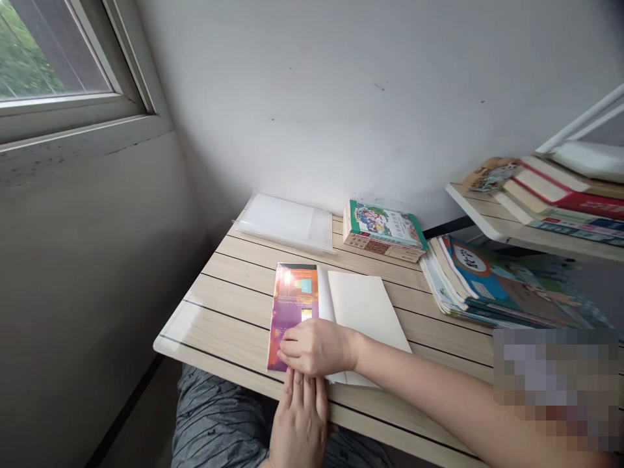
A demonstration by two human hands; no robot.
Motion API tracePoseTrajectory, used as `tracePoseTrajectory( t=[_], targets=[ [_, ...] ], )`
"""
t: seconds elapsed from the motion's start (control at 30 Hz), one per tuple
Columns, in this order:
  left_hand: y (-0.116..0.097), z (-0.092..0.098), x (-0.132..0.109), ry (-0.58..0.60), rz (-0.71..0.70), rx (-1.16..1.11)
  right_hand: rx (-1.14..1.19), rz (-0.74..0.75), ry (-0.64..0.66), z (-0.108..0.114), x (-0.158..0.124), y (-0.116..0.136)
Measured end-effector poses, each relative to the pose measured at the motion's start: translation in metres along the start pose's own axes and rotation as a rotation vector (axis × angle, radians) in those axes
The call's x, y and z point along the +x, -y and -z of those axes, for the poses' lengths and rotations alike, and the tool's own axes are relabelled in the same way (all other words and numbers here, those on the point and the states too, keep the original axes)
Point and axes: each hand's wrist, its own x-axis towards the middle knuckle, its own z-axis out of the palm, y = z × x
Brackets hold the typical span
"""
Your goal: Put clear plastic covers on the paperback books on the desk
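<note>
A book (361,302) lies open near the table's front edge. On its left side is a glossy orange and purple cover panel (292,305), and a blank cream page shows on the right. My right hand (314,348) reaches across the page from the right and rests on the lower part of the panel, fingers bent slightly and pointing left. Just below it, my left hand (301,416) lies palm down with fingers stretched out, fingertips at the book's bottom edge. The right hand partly covers the left fingertips. Neither hand visibly grips anything.
Clear plastic sheets (287,221) lie at the table's back left. A stack of green-covered books (385,227) stands beside them. Textbooks (487,279) are piled at the right, below a raised shelf (475,211) holding more books. The slatted table (219,312) ends close to my legs.
</note>
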Motion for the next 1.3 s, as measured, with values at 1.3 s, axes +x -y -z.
tracePoseTrajectory(
  t=[1.3],
  targets=[
    [0.003,-0.014,-0.01,0.001,-0.024,0.04,-0.119,0.273,-0.048,0.01,0.021,-0.001]
  ],
)
